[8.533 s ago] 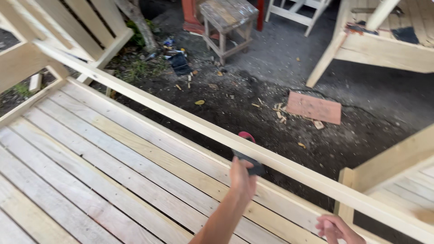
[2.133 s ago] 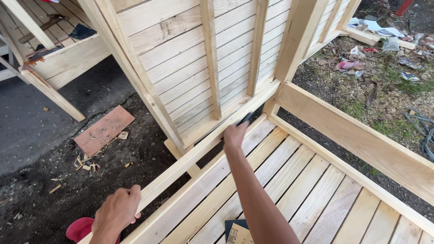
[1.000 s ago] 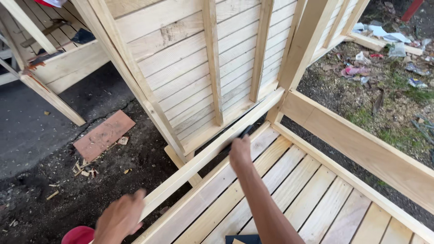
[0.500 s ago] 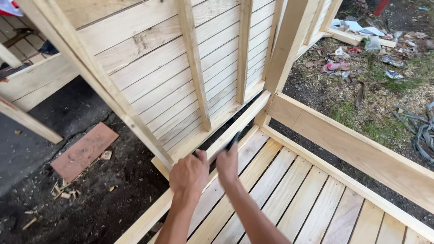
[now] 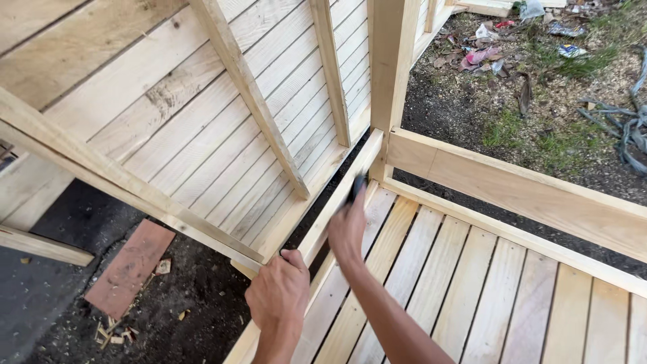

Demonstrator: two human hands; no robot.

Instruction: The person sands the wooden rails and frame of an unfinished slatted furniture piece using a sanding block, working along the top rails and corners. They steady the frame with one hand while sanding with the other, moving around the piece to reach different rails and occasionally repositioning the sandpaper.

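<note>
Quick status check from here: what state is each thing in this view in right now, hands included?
left hand: gripping the edge rail.
right hand: closed on a dark tool, pressed to the rail.
dark tool: held, tip near the corner post.
edge rail: lying along the slatted deck's edge.
slatted deck: flat, boards in place.
wall panel: leaning, tilted.
corner post: upright.
brick: flat on the soil.
</note>
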